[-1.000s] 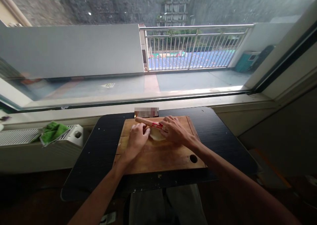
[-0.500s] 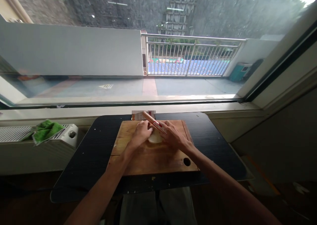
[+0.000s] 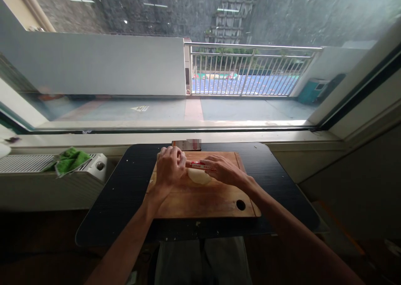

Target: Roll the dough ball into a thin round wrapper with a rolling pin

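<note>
A pale flat piece of dough [image 3: 199, 177] lies on the wooden cutting board [image 3: 194, 205]. Across its far part rests a wooden rolling pin [image 3: 198, 165] with a red-and-white label, roughly level from side to side. My left hand [image 3: 171, 164] is closed at the pin's left end, its fingers curled and partly hidden from me. Over the right end, my right hand [image 3: 224, 170] bends its fingers on the pin. Both pin ends are covered by the hands.
The board sits on a black table [image 3: 115, 193] dotted with small crumbs. A small box-like item [image 3: 184, 144] stands behind the board. To the left, a green cloth [image 3: 72, 160] lies on a white radiator [image 3: 78, 189]. A window sill [image 3: 238, 136] runs beyond the table.
The rolling pin, earlier slanted up in my right hand, now lies across the dough. My left hand moved from the dough's edge to the pin's left end. The view shifted slightly.
</note>
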`<state>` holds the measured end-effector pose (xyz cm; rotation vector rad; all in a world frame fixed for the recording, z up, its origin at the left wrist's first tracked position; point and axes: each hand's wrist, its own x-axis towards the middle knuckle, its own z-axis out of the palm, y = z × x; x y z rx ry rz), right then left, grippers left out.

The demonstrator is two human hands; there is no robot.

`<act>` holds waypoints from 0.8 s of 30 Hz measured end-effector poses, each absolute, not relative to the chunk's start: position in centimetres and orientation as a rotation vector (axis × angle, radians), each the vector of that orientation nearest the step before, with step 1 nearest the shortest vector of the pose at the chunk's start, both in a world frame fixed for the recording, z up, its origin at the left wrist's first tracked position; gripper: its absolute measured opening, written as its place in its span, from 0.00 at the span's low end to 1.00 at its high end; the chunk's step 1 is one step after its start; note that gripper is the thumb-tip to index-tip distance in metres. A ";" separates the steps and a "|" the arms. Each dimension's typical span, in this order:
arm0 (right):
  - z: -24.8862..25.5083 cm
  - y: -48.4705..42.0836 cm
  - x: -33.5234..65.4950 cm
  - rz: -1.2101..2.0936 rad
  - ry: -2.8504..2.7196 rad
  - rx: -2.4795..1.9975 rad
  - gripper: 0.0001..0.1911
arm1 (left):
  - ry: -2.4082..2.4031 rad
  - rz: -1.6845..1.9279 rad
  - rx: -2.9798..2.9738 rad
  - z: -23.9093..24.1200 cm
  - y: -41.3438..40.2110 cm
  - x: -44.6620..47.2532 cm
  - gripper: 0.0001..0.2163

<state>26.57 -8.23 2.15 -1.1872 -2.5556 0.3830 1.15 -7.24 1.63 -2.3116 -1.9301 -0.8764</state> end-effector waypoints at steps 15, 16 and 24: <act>1.7 -8.8 21.6 0.247 -2.078 -1.990 0.29 | -1.758 -0.275 -2.651 -0.2 -3.9 3.3 0.28; 1.7 -8.9 21.2 0.270 -2.052 -2.038 0.30 | -1.761 -0.255 -2.658 -0.2 -3.9 3.3 0.28; 1.1 -8.3 20.4 0.379 -1.849 -2.199 0.37 | -1.911 -0.450 -2.481 -2.2 -4.8 4.0 0.30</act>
